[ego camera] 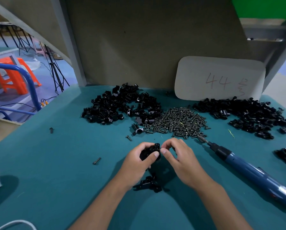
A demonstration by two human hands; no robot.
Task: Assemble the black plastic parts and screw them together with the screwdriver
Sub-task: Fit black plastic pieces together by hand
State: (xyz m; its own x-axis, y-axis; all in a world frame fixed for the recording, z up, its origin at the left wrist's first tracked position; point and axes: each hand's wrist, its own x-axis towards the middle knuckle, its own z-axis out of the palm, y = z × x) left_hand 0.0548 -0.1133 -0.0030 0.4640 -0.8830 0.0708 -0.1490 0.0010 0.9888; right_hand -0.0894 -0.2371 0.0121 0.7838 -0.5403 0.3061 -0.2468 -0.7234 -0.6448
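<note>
Head view of a bench covered in teal cloth [59, 163], seen from above and behind the hands. At lower centre of the frame a black plastic part [149, 152] is grasped in the left hand [139, 165], whose fingers and thumb are curled round it. The right hand [180, 156] is brought against the part's right side with thumb and forefinger pinched together at its upper end; whether a screw is held in that pinch cannot be told. A second black part [149, 184] is seen lying on the cloth just below the hands, between the two forearms. The blue electric screwdriver [248, 170] is laid untouched on the cloth at the right of the frame, its bit pointed up and left toward the pile of screws [177, 122] at centre. Two heaps of black parts are shown: a left heap [120, 103] above the hands, touching the screw pile, and a right heap [248, 113] at the right edge. Single screws are scattered on the cloth to the left of the hands, one [96, 161] near the left hand and one [129, 138] above it. A white card marked "44" [220, 78] is stood against the brown back panel [139, 44] at upper right
</note>
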